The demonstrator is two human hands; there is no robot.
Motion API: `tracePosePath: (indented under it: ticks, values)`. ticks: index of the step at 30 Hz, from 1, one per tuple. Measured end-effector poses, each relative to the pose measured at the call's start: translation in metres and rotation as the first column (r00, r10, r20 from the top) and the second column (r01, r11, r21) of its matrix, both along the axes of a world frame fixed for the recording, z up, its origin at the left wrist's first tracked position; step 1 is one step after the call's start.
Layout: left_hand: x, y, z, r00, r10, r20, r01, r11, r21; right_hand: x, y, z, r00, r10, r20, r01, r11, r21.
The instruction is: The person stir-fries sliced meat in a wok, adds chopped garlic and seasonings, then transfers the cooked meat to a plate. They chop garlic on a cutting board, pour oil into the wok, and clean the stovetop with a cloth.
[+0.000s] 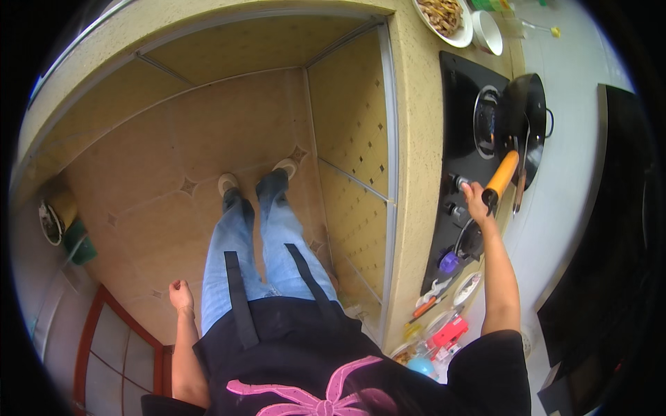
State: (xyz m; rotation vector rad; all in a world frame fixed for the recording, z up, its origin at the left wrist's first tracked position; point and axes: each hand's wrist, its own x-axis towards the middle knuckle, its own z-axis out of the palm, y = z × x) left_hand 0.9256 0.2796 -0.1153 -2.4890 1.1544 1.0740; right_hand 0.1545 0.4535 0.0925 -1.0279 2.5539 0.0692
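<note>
My right hand (475,204) is at the front of a black gas cooktop (458,112), its thumb and fingers on a stove knob (458,183). Just past the hand, the orange-brown handle (501,176) of a black wok (526,125) points towards me. The wok is at the burner with a shiny metal ring (476,122). A utensil with a wooden handle (520,188) leans in the wok. My left hand (181,295) hangs at my side above the tiled floor, its fingers curled and nothing visible in them.
A plate of sliced food (442,15) and a white bowl (487,33) stand beyond the cooktop. Nearer are a second knob (457,210), a purple object (448,261), an orange-handled knife (424,307) and a red box-like item (449,333). A red-framed door (99,333) is at left.
</note>
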Motion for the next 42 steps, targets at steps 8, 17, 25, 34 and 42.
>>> tracePosePath:
  ticks: [8, 17, 25, 34, 42]
  values:
    - [0.021, -0.036, -0.005, 0.999, -0.042, 0.017, 0.042, 0.999, -0.023, 0.07, 0.098, 0.047, 0.854, -0.506, -0.12, 0.451, 0.835, -0.315]
    - [-0.019, -0.153, 0.042, 0.968, -0.247, -0.049, 0.234, 0.954, -0.187, 0.247, 0.247, 0.025, 0.499, -0.802, -0.327, 0.81, 0.566, -0.153]
    - [-0.113, -0.22, 0.052, 0.864, -0.433, -0.257, 0.315, 0.862, -0.397, 0.234, 0.294, -0.014, 0.257, -0.928, -0.269, 0.922, 0.319, -0.218]
    - [-0.186, -0.129, 0.029, 0.825, -0.549, -0.136, 0.498, 0.819, -0.285, 0.177, 0.338, 0.031, 0.098, -0.69, 0.718, 0.311, -0.663, -0.68]
    - [-0.227, -0.111, 0.046, 0.81, -0.578, -0.105, 0.536, 0.8, -0.271, 0.159, 0.33, 0.076, 0.321, -0.304, 0.897, 0.416, -0.806, -0.422]
